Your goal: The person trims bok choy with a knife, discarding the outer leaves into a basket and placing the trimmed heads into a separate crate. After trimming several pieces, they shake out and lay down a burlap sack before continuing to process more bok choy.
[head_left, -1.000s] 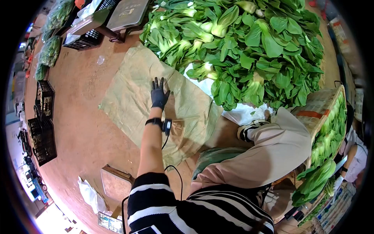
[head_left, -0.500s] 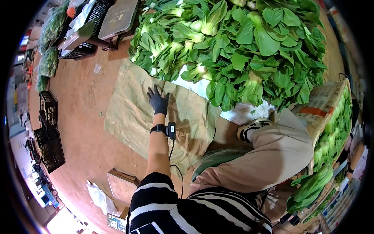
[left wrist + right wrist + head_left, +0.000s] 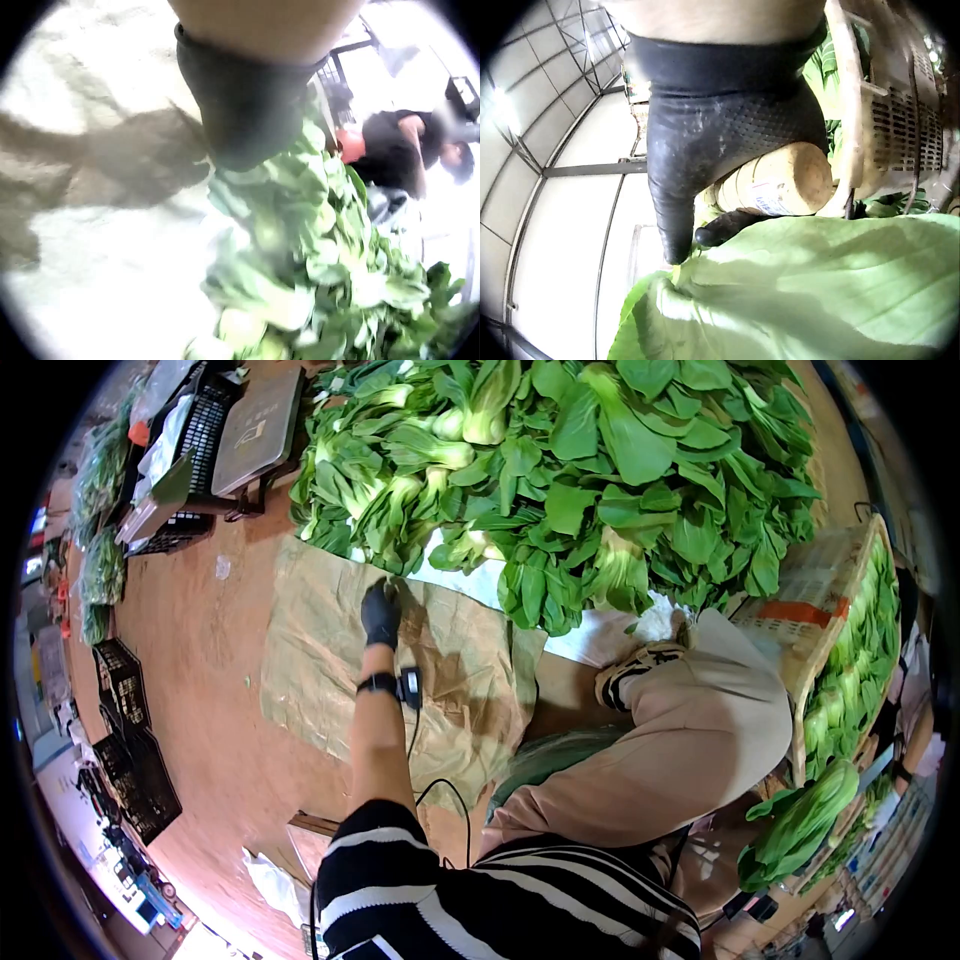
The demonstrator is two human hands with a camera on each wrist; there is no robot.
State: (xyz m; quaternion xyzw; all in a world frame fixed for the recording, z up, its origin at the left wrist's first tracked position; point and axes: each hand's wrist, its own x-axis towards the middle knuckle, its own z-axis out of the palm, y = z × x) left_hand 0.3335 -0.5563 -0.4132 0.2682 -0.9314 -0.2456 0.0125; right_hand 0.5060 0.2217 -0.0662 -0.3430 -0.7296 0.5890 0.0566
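head view: black-gloved left hand (image 3: 381,615) at far edge of creased tan sheet (image 3: 310,650), finger closure unclear; leafy green pile (image 3: 565,505) just beyond. black-gloved right hand (image 3: 724,131) grips beige cylinder (image 3: 776,180).

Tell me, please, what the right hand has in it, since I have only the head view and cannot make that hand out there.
Observer: In the right wrist view, the gloved right hand holds a pale ridged cylinder against its palm.
Operator: Thank you; could you say what lies nearest its fingertips?
Observer: A broad green leaf is right by them, though I cannot tell whether they pinch it.
Operator: Would you also check whether anyone is beyond the heap of greens?
Observer: Yes, the left wrist view shows a person in a dark top on its far side.
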